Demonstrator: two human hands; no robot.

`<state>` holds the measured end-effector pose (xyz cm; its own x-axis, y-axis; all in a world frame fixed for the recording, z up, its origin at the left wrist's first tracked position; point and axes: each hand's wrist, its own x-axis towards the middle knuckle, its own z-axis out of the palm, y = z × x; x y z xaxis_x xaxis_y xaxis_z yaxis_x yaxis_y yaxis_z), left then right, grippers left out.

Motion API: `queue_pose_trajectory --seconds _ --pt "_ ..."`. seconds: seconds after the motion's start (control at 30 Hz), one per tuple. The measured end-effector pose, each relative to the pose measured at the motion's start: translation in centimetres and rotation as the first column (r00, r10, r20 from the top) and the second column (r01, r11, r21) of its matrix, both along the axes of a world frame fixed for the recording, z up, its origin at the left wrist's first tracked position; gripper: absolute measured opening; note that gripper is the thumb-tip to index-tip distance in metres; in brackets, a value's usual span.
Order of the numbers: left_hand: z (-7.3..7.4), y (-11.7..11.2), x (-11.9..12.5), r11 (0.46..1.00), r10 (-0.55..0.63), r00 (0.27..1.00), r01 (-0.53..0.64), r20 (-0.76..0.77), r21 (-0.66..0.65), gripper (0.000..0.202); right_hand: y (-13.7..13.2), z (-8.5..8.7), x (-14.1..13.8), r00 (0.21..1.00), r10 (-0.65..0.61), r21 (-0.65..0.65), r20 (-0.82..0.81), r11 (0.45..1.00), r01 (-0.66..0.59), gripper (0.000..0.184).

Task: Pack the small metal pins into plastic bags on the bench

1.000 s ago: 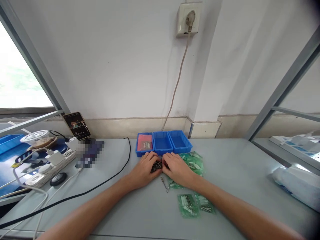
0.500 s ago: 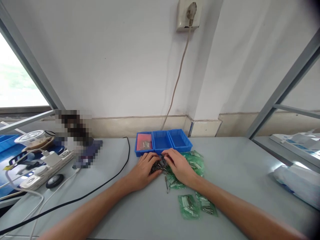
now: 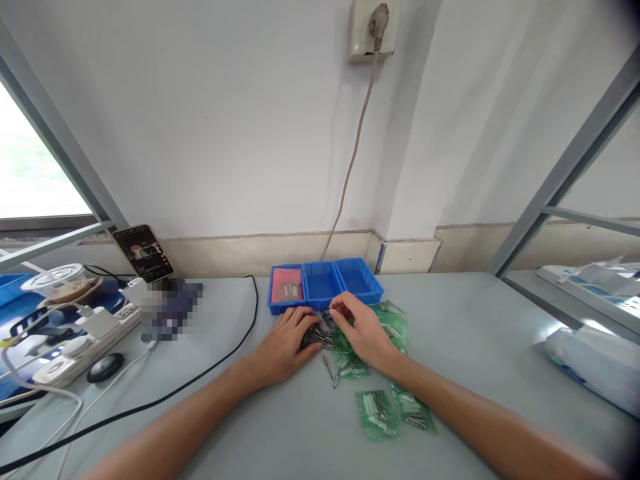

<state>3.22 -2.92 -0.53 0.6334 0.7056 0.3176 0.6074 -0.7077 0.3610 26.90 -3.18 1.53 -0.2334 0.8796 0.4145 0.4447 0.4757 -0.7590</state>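
Note:
My left hand [image 3: 286,343] lies on the table at the left edge of a pile of small metal pins [image 3: 317,336]. Its fingers curve around the pile's far side and its thumb is apart on the near side. Just right of the pile, my right hand [image 3: 366,335] is raised a little, its thumb and fingers curled together; whatever they hold is too small to make out. Two loose pins [image 3: 328,368] lie in front of the pile. Green plastic bags [image 3: 395,327] of metal parts lie beside and partly beneath my right hand.
Three blue trays [image 3: 323,283] stand joined behind my hands; the left one holds a red bag [image 3: 287,283]. Two more green bags [image 3: 378,415] lie nearer me. A black cable [image 3: 200,375] crosses the left side, near a propped phone [image 3: 143,253] and power strip [image 3: 90,347].
My right hand has lifted slightly from the pile and its fingers have curled in. A second loose pin now lies in front of the pile. My left hand has stayed in place.

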Motion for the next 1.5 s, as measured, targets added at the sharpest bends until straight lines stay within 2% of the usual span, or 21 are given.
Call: queue_pose_trajectory --seconds 0.23,0.43,0.6,0.7,0.97,1.2,1.3,1.5 --pt "0.1 -0.1 -0.1 1.0 -0.017 1.0 0.017 -0.001 0.008 0.036 0.4 -0.6 0.2 0.991 0.002 -0.101 -0.134 0.995 -0.016 0.018" --pt "0.0 -0.1 -0.2 1.0 -0.026 0.999 0.026 0.021 0.009 0.036 1.1 -0.4 0.3 0.925 0.02 -0.235 -0.379 0.965 -0.117 0.036" --pt "0.0 -0.1 -0.1 0.999 -0.029 1.0 0.029 0.012 0.016 0.037 0.9 0.1 0.5 0.922 0.006 -0.301 -0.387 0.944 -0.133 0.052" --pt "0.0 -0.1 -0.1 1.0 -0.024 1.0 0.024 0.001 0.011 0.038 0.7 0.2 0.6 0.921 0.025 -0.329 -0.39 0.93 -0.164 0.054" --pt "0.1 -0.2 -0.1 1.0 -0.025 1.0 0.025 0.001 0.008 0.037 0.6 -0.1 0.3 0.916 0.088 -0.228 -0.392 0.955 -0.189 0.037" --pt "-0.1 0.0 -0.1 1.0 -0.018 1.0 0.018 -0.004 0.016 0.038 0.1 -0.7 0.2 0.973 0.041 -0.165 -0.226 0.983 -0.08 0.019" --pt "-0.1 0.0 -0.2 0.999 -0.026 1.0 0.026 0.009 0.023 0.038 0.0 -0.6 0.3 0.985 0.042 -0.118 -0.169 0.991 -0.063 0.017" --pt "0.1 -0.1 -0.2 0.999 -0.027 1.0 0.027 -0.003 0.024 0.038 0.1 -0.6 0.4 0.986 0.046 -0.114 -0.159 0.991 -0.065 0.024"
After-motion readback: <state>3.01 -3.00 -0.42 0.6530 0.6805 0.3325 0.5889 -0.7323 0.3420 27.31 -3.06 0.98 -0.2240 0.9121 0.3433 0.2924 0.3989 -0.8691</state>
